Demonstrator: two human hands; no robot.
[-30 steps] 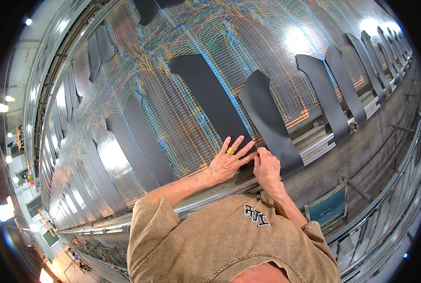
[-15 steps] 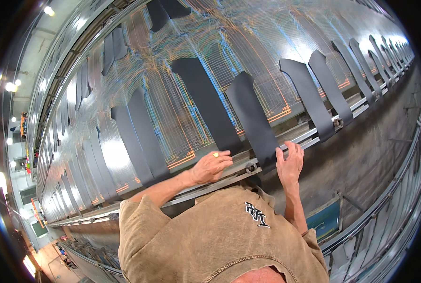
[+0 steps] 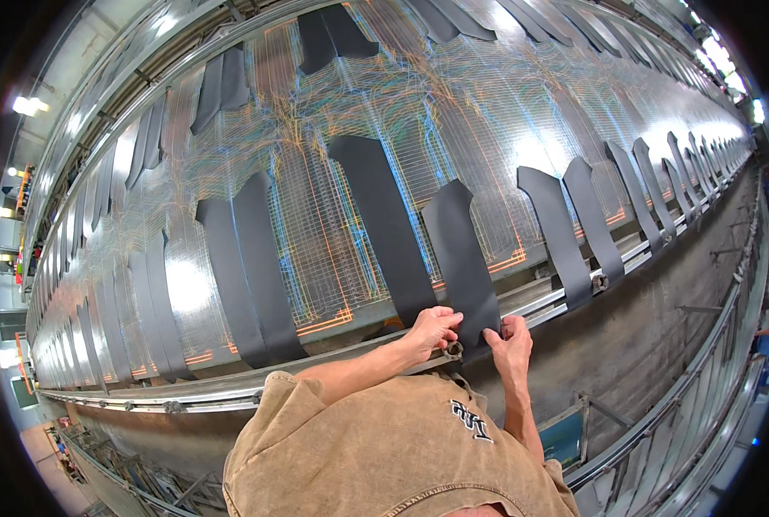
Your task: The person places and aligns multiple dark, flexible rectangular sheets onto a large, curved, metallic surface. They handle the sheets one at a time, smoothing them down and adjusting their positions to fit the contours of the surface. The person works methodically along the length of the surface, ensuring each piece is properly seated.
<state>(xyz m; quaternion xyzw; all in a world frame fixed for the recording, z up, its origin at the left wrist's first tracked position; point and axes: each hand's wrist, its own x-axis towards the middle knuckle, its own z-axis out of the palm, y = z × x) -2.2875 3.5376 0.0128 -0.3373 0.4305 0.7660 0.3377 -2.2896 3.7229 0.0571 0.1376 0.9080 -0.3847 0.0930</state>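
A dark grey flexible strip (image 3: pixel 460 250) with an angled, wider far end lies on the patterned table and hangs over its near edge. My left hand (image 3: pixel 429 333) is closed in a pinch at the strip's left edge, near its lower end. On the opposite edge, my right hand (image 3: pixel 512 346) has its thumb against the strip and its fingers curled; the contact behind the strip is hidden. A longer dark strip (image 3: pixel 376 224) lies just left of it, its near end beside my left hand.
Metal rails (image 3: pixel 531 308) with a clamp-like fitting (image 3: pixel 600 282) run along the near table edge. Paired dark strips (image 3: pixel 242 267) line the table, its surface (image 3: pixel 315 250) covered in coloured lines. A lower metal rack (image 3: pixel 660 431) stands at right, behind my right arm.
My left hand has come right, from the longer strip to the shorter strip's left edge. The right hand's thumb now rests lower on that strip. The whole view has shifted and tilted.
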